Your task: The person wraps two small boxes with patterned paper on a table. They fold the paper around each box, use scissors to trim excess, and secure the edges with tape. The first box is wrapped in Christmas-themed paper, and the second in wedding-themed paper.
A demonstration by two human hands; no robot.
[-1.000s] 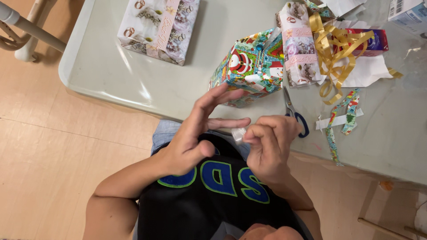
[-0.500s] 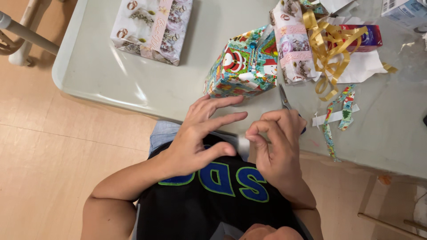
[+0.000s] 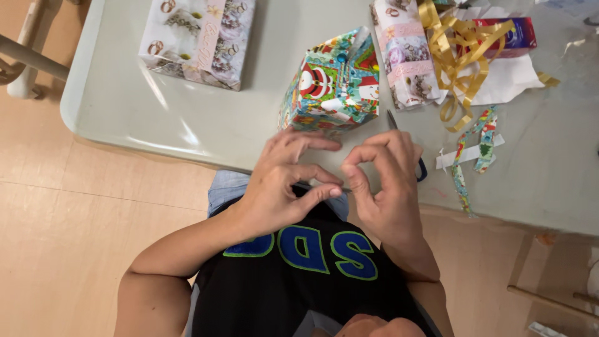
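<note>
My left hand [image 3: 281, 184] and my right hand [image 3: 382, 181] meet fingertip to fingertip over the near edge of the pale table [image 3: 156, 128]. They pinch a small piece of clear tape between them, and the fingers hide nearly all of it. Just beyond the fingers stands a box wrapped in bright Christmas paper [image 3: 331, 84], close to my left fingertips but apart from them. Blue-handled scissors [image 3: 422, 170] lie under and behind my right hand, mostly covered.
A flat box in pale ring-patterned paper [image 3: 196, 37] lies at the far left. A second parcel in similar paper [image 3: 405, 53], tangled gold ribbon [image 3: 465, 59], a purple carton [image 3: 516, 34] and paper strips [image 3: 477, 153] crowd the right. A white tube frame [image 3: 25, 59] stands left of the table.
My left hand's spread fingers have curled in and closed onto the tape that my right hand was pinching. Both hands moved up toward the Christmas box.
</note>
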